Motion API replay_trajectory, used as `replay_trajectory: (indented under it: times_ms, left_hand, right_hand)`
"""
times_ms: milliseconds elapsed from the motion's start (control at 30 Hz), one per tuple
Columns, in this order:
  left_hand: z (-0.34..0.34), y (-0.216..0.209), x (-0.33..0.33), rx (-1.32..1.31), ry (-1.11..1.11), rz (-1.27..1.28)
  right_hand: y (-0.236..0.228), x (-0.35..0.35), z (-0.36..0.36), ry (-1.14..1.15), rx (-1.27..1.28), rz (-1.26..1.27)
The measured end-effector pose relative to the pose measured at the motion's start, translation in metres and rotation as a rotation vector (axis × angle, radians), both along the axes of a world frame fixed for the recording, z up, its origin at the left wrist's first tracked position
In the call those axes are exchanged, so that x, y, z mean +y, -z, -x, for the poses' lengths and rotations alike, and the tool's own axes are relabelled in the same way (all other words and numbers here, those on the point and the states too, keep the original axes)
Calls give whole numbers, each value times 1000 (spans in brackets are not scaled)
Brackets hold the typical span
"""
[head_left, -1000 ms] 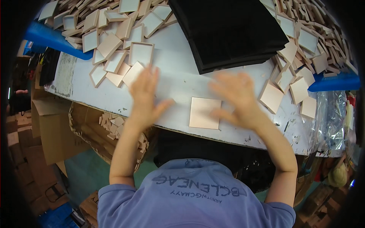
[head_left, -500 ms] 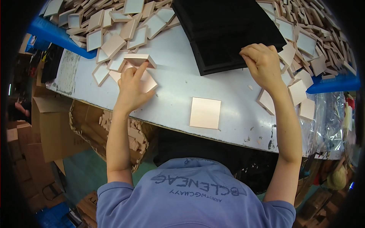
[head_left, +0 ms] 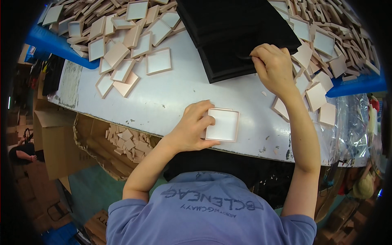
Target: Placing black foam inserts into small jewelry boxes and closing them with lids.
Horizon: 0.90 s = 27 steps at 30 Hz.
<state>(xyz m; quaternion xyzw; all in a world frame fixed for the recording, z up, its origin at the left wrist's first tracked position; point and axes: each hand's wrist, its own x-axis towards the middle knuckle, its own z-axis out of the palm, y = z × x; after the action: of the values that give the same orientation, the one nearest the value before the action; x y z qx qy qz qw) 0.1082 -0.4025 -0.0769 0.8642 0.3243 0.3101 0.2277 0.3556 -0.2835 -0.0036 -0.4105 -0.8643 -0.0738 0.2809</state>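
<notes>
On scuffed white table: pale boxes; cartons below.

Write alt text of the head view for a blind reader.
A person's left hand grasps a shallow square box, white inside, over a pale table; the right hand is at the edge of a black stack; similar boxes lie heaped either side.

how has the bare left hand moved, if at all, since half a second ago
Yes: rightward and toward the person. Against the white tabletop, the bare left hand has left the pale-pink square boxes for its near side.
</notes>
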Motion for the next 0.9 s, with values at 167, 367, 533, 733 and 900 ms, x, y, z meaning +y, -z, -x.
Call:
replay_trajectory:
  times_ms: [167, 367, 533, 733, 900]
  left_hand:
    - [-3, 6, -3, -49, -32, 30]
    - [-3, 7, -11, -67, -146, 46]
    - [-9, 17, -14, -150, -237, 47]
    - [-6, 12, -11, -112, -213, 13]
    - [5, -2, -20, 64, -259, -109]
  right_hand:
    - [-6, 2, -5, -27, 81, 116]
    - [12, -61, 12, -275, 65, -163]
    - [40, -124, 30, -435, -120, 152]
    - [45, -128, 39, -458, 0, 445]
    - [20, -104, -44, 35, 157, 374]
